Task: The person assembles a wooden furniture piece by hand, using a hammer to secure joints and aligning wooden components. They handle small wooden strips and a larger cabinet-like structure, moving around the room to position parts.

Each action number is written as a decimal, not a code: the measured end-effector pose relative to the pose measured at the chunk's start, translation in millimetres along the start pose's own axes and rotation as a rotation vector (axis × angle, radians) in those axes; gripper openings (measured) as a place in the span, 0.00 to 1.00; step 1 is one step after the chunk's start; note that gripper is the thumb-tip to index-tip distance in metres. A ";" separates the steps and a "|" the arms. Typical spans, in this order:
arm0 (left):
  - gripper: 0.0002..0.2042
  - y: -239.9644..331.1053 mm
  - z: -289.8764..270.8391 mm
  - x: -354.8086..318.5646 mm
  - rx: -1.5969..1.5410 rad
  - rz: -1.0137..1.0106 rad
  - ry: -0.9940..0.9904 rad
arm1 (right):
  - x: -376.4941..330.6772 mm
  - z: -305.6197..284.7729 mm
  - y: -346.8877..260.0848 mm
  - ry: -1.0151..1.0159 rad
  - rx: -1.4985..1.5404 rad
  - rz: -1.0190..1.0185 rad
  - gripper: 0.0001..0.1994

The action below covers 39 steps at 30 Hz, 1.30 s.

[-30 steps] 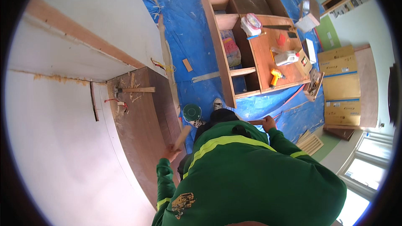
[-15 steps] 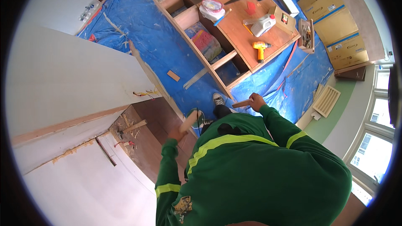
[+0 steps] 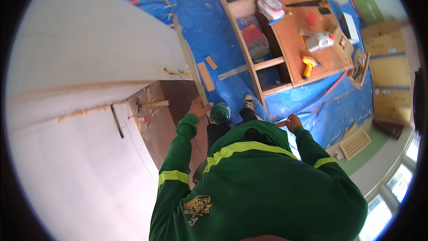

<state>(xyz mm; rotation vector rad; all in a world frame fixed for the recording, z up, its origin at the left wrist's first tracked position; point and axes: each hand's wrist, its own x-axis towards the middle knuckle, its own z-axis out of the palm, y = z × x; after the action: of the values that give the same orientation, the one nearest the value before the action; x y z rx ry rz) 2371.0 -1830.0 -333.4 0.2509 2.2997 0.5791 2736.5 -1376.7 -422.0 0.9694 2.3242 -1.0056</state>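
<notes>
The head view is looking down on a person in a green jacket with yellow stripes. The left hand [image 3: 198, 106] is reaching out and pressing on the edge of a long wood strip [image 3: 189, 64] that is standing beside the big white board [image 3: 89, 53]. Its fingers are curling on the strip. The right hand [image 3: 293, 122] is closing around a small wooden stick [image 3: 281, 124], out by the right side. A round green can [image 3: 220, 112] is sitting on the floor just beside the left hand, near a shoe [image 3: 249, 102]. I think the strip could slip sideways if the hand pushes unevenly, and a foot could bump the can. The blue sheet [image 3: 209, 22] is looking slippery too.
</notes>
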 end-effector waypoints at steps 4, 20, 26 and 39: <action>0.48 39.2 6.8 -29.4 0.009 0.326 -0.008 | 41.1 -25.2 -90.1 0.000 -0.066 -0.329 0.12; 0.33 -154.9 -41.1 -150.3 -0.123 0.280 0.355 | -27.1 167.3 -508.8 -0.768 0.124 -0.412 0.24; 0.28 -306.0 -6.7 -172.4 -0.037 0.030 0.582 | -44.2 218.0 -551.0 -0.679 -0.250 -0.620 0.26; 0.27 -258.0 -29.5 -104.9 -0.061 0.233 0.198 | -60.0 161.4 -274.1 -0.206 -0.259 -0.155 0.21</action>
<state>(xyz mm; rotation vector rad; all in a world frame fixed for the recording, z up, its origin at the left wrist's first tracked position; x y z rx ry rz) 2422.2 -2102.5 -373.1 0.4542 2.4555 0.8226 2590.5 -1659.7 -364.3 0.5651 2.3090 -0.7931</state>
